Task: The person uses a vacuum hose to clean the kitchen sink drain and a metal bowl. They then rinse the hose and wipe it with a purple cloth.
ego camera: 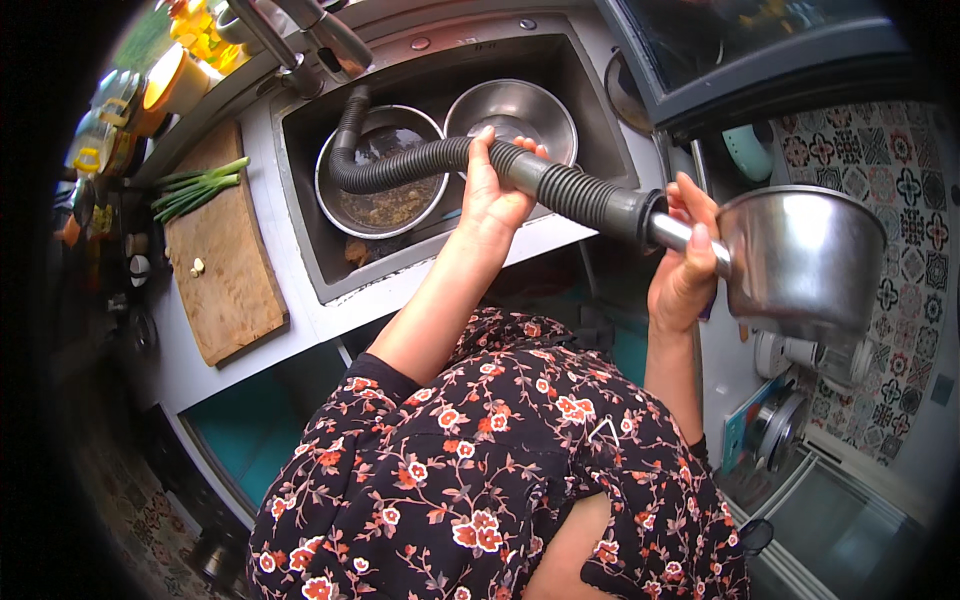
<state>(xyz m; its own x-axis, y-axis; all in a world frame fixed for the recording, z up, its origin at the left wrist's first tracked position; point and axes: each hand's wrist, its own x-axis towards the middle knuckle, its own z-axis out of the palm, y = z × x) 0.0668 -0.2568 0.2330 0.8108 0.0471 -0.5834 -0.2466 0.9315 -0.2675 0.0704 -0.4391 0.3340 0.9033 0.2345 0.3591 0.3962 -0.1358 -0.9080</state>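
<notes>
My left hand (499, 184) holds a grey corrugated drain hose (405, 166) from below, near its smooth middle collar. My right hand (686, 262) grips the metal neck of a stainless steel sink strainer cup (802, 259) beside the hose's end fitting (637, 217). The hose's other end hangs over a metal bowl (328, 199) in the sink, which holds murky water with brownish bits. A second metal bowl (559, 112) stands to its right, partly behind the hose. Whether the neck sits fully inside the fitting cannot be told.
Left of the sink (330, 289), a wooden cutting board (232, 292) bears green onions (202, 187) and garlic cloves (197, 267). A faucet (300, 75) rises behind the sink. An open dark-framed window (750, 82) juts in at upper right. Jars and containers crowd the far left.
</notes>
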